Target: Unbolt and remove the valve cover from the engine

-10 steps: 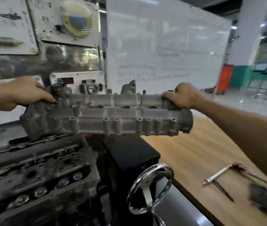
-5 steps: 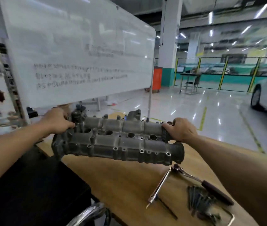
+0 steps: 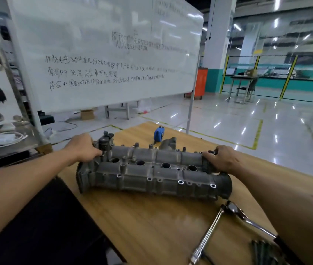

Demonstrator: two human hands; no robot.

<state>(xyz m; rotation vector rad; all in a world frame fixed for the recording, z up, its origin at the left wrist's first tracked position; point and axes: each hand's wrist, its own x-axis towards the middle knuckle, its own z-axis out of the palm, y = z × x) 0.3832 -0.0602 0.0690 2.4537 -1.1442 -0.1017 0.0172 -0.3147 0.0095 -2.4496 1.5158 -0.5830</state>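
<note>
Now left hand, right hand grip valve cover before Chinese-scrawled whiteboard.

1 valve cover, 1 ratchet, 1 tape measure, 1 whiteboard.

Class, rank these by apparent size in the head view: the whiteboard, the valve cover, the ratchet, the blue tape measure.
1. whiteboard
2. valve cover
3. ratchet, though nearness to the camera enlarges it
4. blue tape measure
</note>
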